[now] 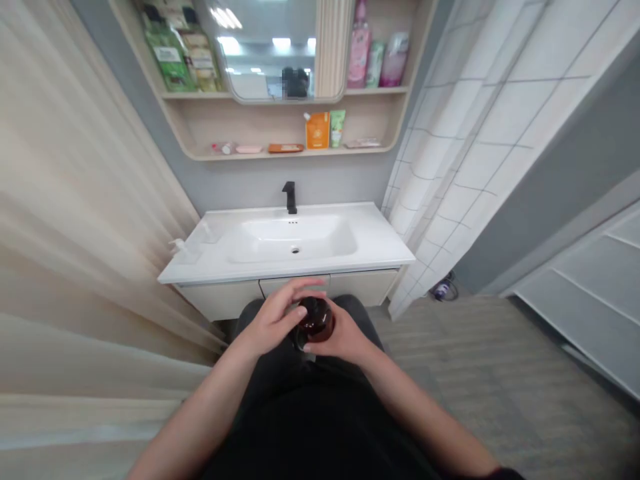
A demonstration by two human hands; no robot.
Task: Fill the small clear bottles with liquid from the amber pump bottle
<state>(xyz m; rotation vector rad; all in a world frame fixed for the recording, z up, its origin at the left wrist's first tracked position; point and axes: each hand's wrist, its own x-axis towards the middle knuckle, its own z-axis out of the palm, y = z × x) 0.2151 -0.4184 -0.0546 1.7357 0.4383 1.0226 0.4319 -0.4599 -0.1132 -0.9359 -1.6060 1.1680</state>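
Note:
A dark brown bottle [323, 328] with a black top is held close to my body, in front of the white sink counter [220, 269]. My right hand [343, 333] is wrapped round the bottle's right side. At its upper left is my left hand [277, 313], with the thumb on the black top and the fingers stretched out behind it. The underside of the bottle is hidden.
A black faucet [291, 198] stands behind the sink basin [320, 240]. Clear dispensers [186, 252] sit at the counter's left end. Above is a mirror cabinet [200, 127] with bottles and an orange pouch [317, 131]. Curtains [65, 220] hang on both sides.

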